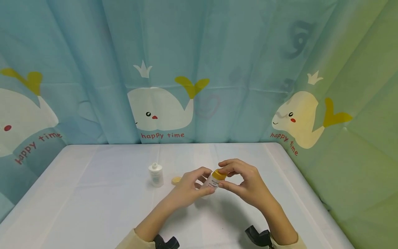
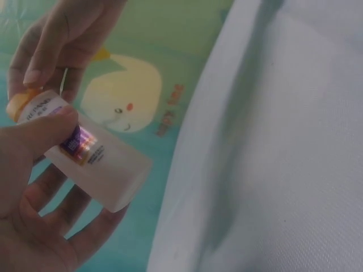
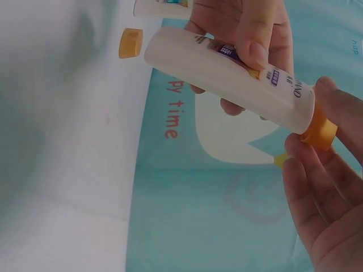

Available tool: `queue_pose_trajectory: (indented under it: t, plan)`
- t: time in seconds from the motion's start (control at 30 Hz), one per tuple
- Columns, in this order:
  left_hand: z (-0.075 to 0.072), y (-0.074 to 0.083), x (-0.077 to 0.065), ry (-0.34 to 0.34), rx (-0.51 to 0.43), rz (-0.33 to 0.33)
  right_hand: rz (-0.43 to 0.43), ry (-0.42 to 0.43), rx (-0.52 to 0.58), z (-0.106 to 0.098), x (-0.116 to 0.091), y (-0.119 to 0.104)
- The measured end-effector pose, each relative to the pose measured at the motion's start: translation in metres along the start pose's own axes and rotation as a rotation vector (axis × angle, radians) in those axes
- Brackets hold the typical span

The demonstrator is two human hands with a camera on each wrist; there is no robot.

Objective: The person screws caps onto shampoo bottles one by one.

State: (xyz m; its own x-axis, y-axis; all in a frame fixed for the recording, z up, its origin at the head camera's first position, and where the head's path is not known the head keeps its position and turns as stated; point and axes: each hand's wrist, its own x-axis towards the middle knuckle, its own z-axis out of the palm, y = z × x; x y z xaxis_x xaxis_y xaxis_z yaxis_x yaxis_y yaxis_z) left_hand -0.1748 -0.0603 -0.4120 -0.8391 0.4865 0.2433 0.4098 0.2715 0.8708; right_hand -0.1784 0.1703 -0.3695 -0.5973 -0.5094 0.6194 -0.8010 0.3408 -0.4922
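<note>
My left hand (image 1: pixel 187 186) holds a small white plastic bottle (image 1: pixel 212 183) above the table, thumb on its front and fingers behind it. The bottle leans, its capped end up and to the right, and its label (image 2: pixel 79 144) is purple and orange. At that end sits a yellow-orange cap (image 1: pixel 219 175), which my right hand (image 1: pixel 247 178) pinches between thumb and fingers. In the right wrist view the cap (image 3: pixel 321 127) is on the bottle's neck end (image 3: pixel 227 73).
A second white bottle (image 1: pixel 156 175) stands uncapped on the white table (image 1: pixel 93 200), its narrow nozzle showing. Beside it lies a loose yellow cap (image 1: pixel 176 180). A blue-green curtain (image 1: pixel 236 69) with whale prints hangs behind the table and along its right side.
</note>
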Motion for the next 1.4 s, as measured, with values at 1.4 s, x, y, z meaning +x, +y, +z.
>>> queue_pose_trajectory:
  t: [1.4]
  plan:
    - [-0.0039,-0.0054,0.0005,-0.035,-0.015,-0.023,-0.035,-0.067,0.062,-0.0029,0.0,-0.0013]
